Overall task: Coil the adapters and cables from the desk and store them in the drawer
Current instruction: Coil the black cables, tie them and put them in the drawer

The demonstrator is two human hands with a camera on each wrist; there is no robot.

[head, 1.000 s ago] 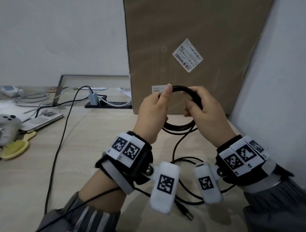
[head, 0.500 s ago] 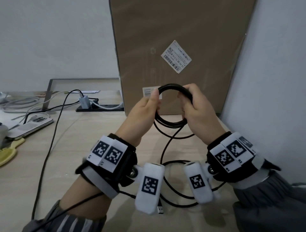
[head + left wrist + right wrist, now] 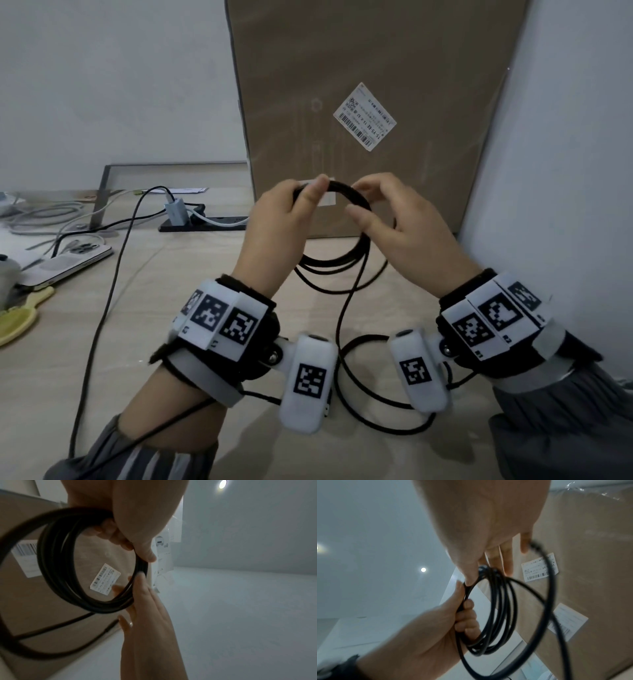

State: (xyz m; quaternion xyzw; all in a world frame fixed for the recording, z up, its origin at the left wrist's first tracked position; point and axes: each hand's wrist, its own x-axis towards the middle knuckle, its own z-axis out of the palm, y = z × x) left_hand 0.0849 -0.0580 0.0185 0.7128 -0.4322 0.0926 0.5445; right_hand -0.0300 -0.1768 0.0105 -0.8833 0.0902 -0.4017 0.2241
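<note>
We are holding a thin black cable [image 3: 329,266], wound into loops, above the pale wooden surface [image 3: 171,308].
Our left hand [image 3: 277,233] is gripping the coil, fingers curled round its bundled strands, before a tall brown cardboard box [image 3: 376,68]. Our right hand [image 3: 407,233] is lying slack against the opposite side, fingers nearly straight, thumb and forefinger touching it. The unwound tail is trailing onto the surface between our wrists.

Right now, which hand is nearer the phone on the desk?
Left. The left hand grips the black cable coil on the side toward the phone; the right hand touches the coil's opposite side, farther from it, nearer the wall.
</note>
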